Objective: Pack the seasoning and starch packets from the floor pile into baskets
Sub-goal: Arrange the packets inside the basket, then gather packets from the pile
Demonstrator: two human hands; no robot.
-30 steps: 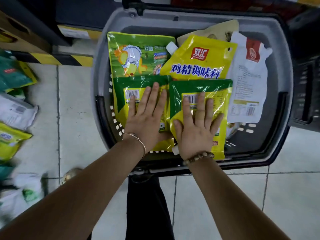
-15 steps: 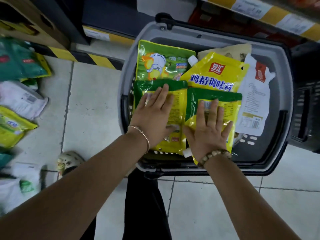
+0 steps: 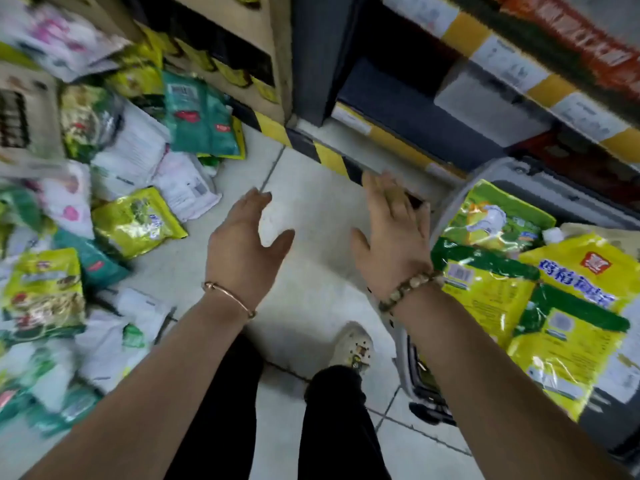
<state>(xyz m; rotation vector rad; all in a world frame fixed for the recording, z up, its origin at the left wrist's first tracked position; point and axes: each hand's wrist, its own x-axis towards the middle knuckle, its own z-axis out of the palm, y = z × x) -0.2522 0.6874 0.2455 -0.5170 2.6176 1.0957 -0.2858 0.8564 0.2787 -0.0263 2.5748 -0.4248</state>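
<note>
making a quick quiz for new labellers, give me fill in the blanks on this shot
1. The left hand and the right hand both hold ____.
2. The floor pile lies on the person's ____ side.
3. The grey basket sits on the person's ____ side.

Missing words: nothing; left; right

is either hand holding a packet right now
No, the left hand and the right hand both hover open and empty above the floor tiles, between the packet pile and the basket.
</note>
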